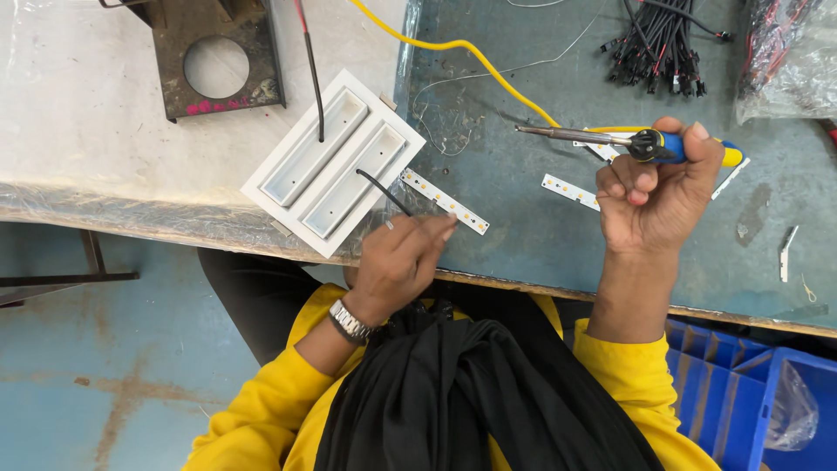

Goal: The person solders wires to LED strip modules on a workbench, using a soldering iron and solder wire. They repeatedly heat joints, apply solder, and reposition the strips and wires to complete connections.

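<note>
On the far left of the worn bench (pixel 87 131) sits a rusty brown metal plate with a round hole (pixel 218 61). Next to it lies a white plastic light housing with two long troughs (pixel 333 163), and a thin black wire (pixel 382 192) comes out of the nearer trough. The left hand (pixel 401 262), with a metal watch on its wrist, pinches the end of that wire between fingertips, right beside a thin white strip with small yellow light dots (pixel 445 202). The strip lies flat on the blue-green mat (pixel 523 227), touching the fingertips. Further right, the right hand (pixel 649 196) is closed tight around a blue and yellow soldering iron (pixel 628 141), with its metal tip pointing left, up off the mat. To do this well, I think the wire end should sit still on the strip's end, and the hot tip should stay away from the fingers.
</note>
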